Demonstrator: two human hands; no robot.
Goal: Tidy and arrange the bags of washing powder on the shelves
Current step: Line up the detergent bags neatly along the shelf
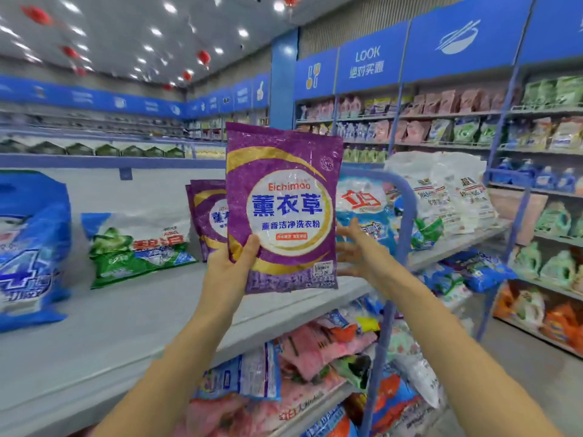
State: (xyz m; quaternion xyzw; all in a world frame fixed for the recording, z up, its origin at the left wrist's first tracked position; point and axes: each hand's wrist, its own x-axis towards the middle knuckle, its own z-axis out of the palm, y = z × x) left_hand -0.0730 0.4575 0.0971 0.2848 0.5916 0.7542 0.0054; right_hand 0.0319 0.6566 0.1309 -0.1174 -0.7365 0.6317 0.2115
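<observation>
1. Head view: left hand (232, 263) grips a purple plastic bag of washing powder (284, 197) by its lower left corner, with the thumb laid across the front and the fingers hidden behind.
2. Right hand (356, 247) is spread wide with straight fingers at the bag's lower right edge. It holds nothing, and whether the fingertips touch the back of the bag cannot be told.
3. The purple bag is upright and facing the camera, raised above the pale grey top shelf (126, 326) and not resting on it.
4. Two matching purple bags (206, 216) stand upright on the shelf just behind the held bag, to its left, one overlapping the other.
5. Further left, a green-and-white bag (142, 247) leans back on the shelf; a large blue bag (28, 247) stands at the far left, well apart from the purple ones.
6. Behind the right hand sits a blue-and-white bag with red characters (362, 200); beyond a curved blue metal rail (407, 216) stand tall white bags (448, 190).
7. Lower shelf holds pink bags (315, 345) mixed with blue ones, lying loosely at odd angles.
</observation>
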